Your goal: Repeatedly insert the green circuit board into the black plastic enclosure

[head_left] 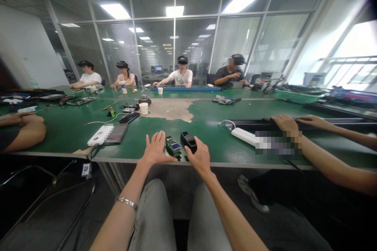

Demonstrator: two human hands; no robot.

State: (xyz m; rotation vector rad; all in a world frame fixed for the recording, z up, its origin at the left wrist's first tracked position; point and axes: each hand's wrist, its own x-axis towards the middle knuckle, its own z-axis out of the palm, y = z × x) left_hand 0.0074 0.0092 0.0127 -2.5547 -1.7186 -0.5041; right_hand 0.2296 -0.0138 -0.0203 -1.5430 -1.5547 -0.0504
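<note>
Near the front edge of the green table, my left hand (154,150) rests with its fingers spread, its thumb beside the near end of a small green circuit board (173,146). The board carries a bluish display and lies between my two hands. On its right is a black plastic housing (188,141), slightly angled. My right hand (200,157) is curled against the housing's near right side, thumb towards the board. The fingers beyond the housing are partly hidden.
White power strips (101,135) (244,136) lie left and right. Further in are a phone (129,117), a paper cup (144,108) and a brown sheet (169,110). A neighbour's hand (285,126) touches long black rails at right; another person's arm (26,129) rests at left.
</note>
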